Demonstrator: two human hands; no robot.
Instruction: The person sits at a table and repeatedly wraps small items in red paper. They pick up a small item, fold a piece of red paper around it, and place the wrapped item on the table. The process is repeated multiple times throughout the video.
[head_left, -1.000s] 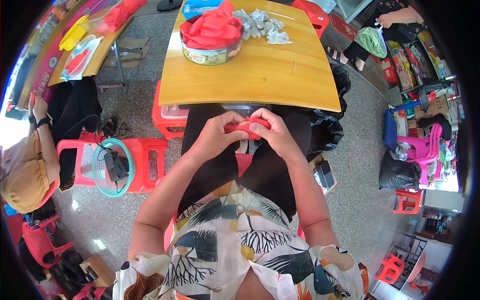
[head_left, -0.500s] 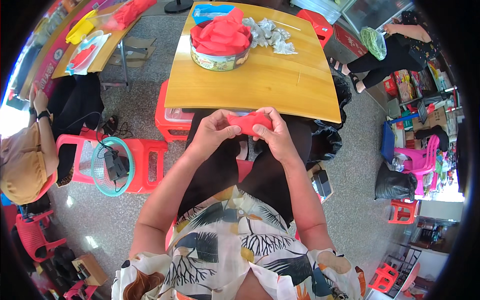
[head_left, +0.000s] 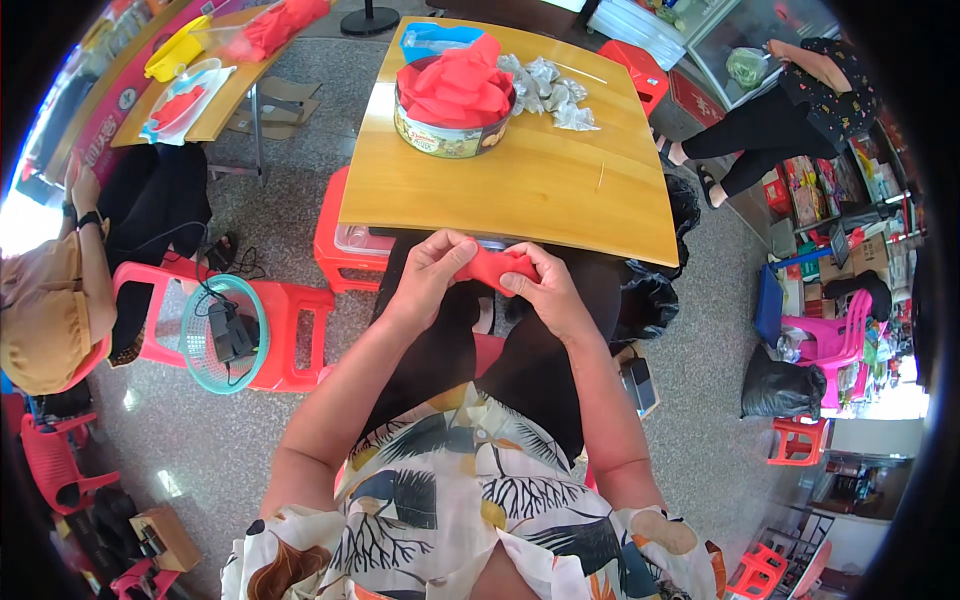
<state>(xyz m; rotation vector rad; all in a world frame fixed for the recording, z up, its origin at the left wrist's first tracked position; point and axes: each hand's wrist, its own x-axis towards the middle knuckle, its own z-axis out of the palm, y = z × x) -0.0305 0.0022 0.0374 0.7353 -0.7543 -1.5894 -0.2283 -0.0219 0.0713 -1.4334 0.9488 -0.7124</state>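
Observation:
A soft red petal-like piece (head_left: pixel 490 267) is stretched between my two hands, just off the near edge of the wooden table. My left hand (head_left: pixel 432 278) pinches its left end between thumb and fingers. The other end is gripped by my right hand (head_left: pixel 552 292), thumb on top. Whether it is cloth or paper I cannot tell. On the table (head_left: pixel 520 205), a round printed tin (head_left: pixel 450 138) holds a heap of similar red pieces (head_left: pixel 458 85). Behind the tin stands a blue plastic container (head_left: pixel 438 40), and crumpled silvery bundles (head_left: pixel 548 92) lie to its right.
A thin stick (head_left: pixel 600 177) lies on the table. Left are red stools (head_left: pixel 290 335), a turquoise basket (head_left: pixel 260 345) with a black device, and a seated person (head_left: pixel 55 310). Black bags (head_left: pixel 648 300) flank the table's right side. Another person (head_left: pixel 765 130) stands at far right.
My hands have turned and drawn the red piece into a narrower, twisted-looking band. The view has shifted slightly, so the table sits lower. The standing person at right has changed stance.

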